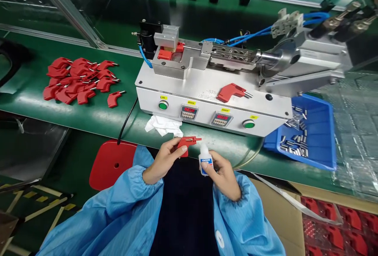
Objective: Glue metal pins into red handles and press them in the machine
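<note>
My left hand (163,160) holds a small red L-shaped plastic part (186,144) just in front of the bench edge. My right hand (222,174) grips a small white glue bottle (205,160) upright, its nozzle tip touching or almost touching the end of the red part. Both sleeves are blue. Another red part with metal pins (232,91) lies on top of the silver press machine (206,90). One more red part (168,53) sits in the machine's fixture.
A pile of red parts (79,79) lies on the green bench at the left. A blue tray of metal pins (304,134) stands at the right. A white cloth (163,125) lies by the machine. A red stool (110,163) is below, and boxed red parts (339,224) at lower right.
</note>
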{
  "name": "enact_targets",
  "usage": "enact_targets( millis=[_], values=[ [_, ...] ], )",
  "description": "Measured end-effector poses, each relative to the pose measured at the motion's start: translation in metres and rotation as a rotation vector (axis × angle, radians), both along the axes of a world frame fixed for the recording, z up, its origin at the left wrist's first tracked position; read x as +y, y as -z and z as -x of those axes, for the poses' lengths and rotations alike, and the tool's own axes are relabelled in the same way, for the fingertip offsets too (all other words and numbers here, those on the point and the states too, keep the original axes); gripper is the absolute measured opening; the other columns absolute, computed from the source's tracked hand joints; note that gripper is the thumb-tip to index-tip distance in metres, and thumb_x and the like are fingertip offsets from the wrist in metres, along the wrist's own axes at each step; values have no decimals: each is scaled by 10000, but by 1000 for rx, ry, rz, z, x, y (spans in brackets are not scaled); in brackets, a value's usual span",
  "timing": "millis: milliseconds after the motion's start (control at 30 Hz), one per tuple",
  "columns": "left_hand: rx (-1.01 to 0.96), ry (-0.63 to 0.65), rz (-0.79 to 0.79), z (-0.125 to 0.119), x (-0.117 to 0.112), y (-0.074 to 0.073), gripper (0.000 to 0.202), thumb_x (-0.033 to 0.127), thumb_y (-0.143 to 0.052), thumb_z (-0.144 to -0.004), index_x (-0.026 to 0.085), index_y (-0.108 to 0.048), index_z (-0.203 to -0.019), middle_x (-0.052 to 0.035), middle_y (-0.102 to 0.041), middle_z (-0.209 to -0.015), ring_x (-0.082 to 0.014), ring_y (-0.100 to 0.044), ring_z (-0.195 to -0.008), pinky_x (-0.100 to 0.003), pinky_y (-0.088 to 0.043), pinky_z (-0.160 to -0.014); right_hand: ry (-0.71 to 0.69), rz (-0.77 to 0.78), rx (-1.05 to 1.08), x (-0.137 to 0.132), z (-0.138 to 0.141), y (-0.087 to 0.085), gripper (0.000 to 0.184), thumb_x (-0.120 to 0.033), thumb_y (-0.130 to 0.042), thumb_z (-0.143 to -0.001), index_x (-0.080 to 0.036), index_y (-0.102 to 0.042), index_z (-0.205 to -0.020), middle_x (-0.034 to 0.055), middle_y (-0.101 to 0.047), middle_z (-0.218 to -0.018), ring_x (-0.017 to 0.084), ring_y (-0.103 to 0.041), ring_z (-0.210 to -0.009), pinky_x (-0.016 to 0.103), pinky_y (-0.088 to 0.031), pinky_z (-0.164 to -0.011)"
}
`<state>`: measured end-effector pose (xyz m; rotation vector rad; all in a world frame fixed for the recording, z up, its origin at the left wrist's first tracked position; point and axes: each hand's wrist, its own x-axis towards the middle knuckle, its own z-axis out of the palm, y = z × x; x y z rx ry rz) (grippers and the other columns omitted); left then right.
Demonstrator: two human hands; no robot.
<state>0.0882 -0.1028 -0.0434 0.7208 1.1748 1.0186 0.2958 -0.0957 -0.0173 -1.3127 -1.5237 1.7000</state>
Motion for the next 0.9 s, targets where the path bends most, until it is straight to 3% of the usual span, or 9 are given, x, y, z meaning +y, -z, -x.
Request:
enact_targets(
  millis=[267, 633, 900],
  values=[
    [6, -6, 12, 3, -1, 0, 498, 543, -781, -872, 148, -769, -1176, -87, -738, -1074, -228, -652, -1064, -284, -523, -914, 61, 247, 177, -1, 4, 5, 505, -655, -726, -863, -168, -592, -862, -15, -550, -652, 92, -465, -555, 231, -377, -538],
    [-14, -28, -32, 3, 0, -3, 455, 506, -796, -874, 159, -782, -1168, -87, -740, -1134, -214, -662, -1034, -277, -525, -907, 76, 413, 484, -3, 5, 5, 451, -569, -739, -882, -129, -659, -943, 5, -597, -610, 86, -462, -441, 235, -323, -453],
    [-61, -14, -18, 2, -1, -5, 430, 504, -805, -871, 184, -795, -1158, -74, -746, -1098, -182, -650, -987, -246, -499, -887, 45, 572, 854, -7, 4, 18, 345, -460, -656, -970, -116, -661, -954, -14, -549, -588, 53, -406, -399, 184, -353, -409]
  ],
)
